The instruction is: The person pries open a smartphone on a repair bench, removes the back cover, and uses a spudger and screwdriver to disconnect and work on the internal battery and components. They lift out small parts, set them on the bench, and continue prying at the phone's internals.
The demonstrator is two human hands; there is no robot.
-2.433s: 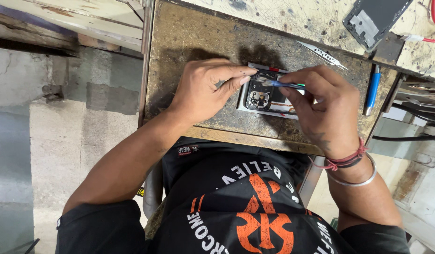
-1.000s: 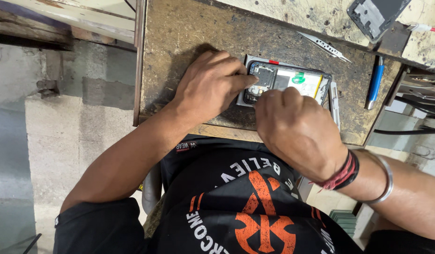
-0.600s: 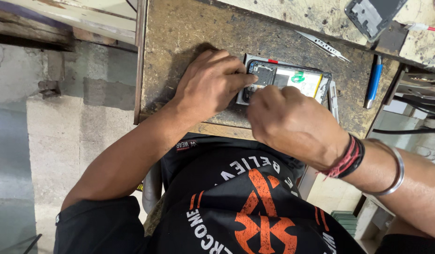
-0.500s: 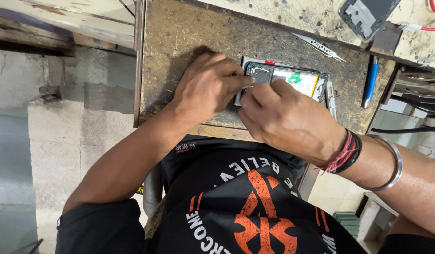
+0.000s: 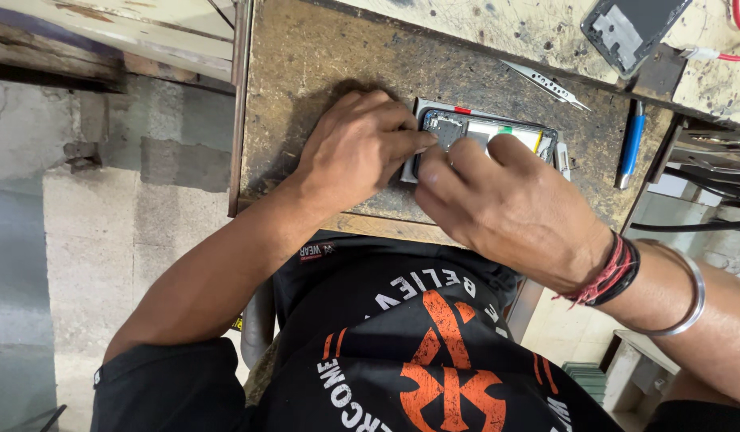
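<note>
Both hands (image 5: 362,148) (image 5: 506,204) on flat opened phone (image 5: 486,132)

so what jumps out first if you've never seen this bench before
Both hands crowd over an opened phone lying flat on the worn brown bench top: the left hand presses on its left end, the right hand covers its middle. Beyond it lie metal tweezers, with a blue pen to the right.

A dark rectangular phone screen panel (image 5: 632,29) lay at the counter's far right edge, carrying a pale grey patch, possibly a label; no packages or signs.
</note>
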